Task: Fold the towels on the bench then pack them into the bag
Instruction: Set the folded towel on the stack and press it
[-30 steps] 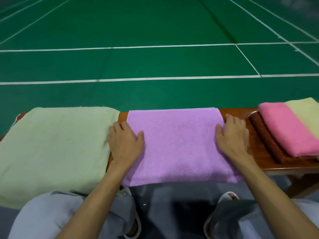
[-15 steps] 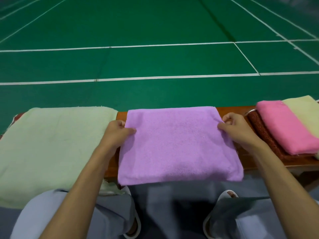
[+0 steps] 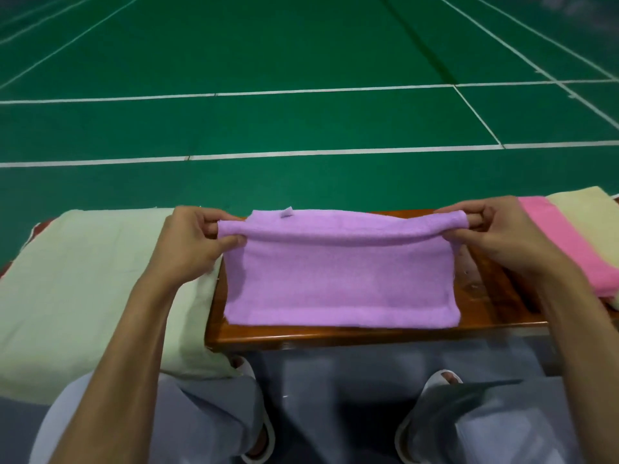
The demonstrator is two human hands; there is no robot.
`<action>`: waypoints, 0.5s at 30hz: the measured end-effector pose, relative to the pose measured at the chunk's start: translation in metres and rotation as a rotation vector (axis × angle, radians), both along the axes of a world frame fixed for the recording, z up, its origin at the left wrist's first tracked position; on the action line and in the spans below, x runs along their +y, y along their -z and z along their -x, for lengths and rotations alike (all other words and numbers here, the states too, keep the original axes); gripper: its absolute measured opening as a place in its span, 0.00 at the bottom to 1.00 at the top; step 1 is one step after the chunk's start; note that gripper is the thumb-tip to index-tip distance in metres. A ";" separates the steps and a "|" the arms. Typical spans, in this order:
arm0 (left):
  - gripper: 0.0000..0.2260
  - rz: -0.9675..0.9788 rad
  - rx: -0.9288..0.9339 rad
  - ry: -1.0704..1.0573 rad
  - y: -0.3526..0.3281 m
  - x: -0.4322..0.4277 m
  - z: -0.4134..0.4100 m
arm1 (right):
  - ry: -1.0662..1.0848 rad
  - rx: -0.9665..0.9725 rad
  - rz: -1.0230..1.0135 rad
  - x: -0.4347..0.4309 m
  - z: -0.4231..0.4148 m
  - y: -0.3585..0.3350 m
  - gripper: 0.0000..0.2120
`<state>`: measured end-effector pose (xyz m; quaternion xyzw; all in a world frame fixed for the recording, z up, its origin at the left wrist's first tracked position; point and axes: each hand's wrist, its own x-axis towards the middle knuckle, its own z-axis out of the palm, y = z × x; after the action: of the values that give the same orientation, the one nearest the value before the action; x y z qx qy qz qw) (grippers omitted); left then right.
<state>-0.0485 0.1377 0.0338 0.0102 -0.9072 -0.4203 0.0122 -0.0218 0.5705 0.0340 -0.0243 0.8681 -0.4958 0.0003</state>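
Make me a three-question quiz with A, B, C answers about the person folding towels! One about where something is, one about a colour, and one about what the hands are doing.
1. Where is the pink towel?
A. On the floor
B. On the bench, by the right hand
C. On the person's lap

2. What colour is the towel being held?
A. Purple
B. Blue
C. Orange

3. What are the hands doing to that towel?
A. Pressing flat on top of it
B. Not touching it
C. Each pinching one end of its far edge, lifting it

Answers:
1 B, it lies on the bench's right end beside a pale yellow towel.
2 A, the purple towel is plainly lilac-purple.
3 C, the left hand and the right hand grip opposite ends, and the raised edge curls over while the near edge rests on the bench.
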 end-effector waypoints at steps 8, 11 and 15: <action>0.05 0.064 0.513 -0.080 -0.021 0.007 0.009 | 0.196 0.485 -0.220 -0.009 0.019 -0.018 0.17; 0.04 0.001 0.781 -0.182 -0.015 0.016 0.008 | 0.256 0.689 -0.115 -0.024 0.025 -0.015 0.14; 0.04 0.061 0.788 -0.165 0.003 0.008 0.001 | 0.221 0.617 -0.042 -0.023 0.015 -0.003 0.14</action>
<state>-0.0497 0.1455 0.0313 -0.0792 -0.8413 -0.3625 0.3930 -0.0371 0.5471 0.0372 -0.0790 0.8347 -0.4440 -0.3162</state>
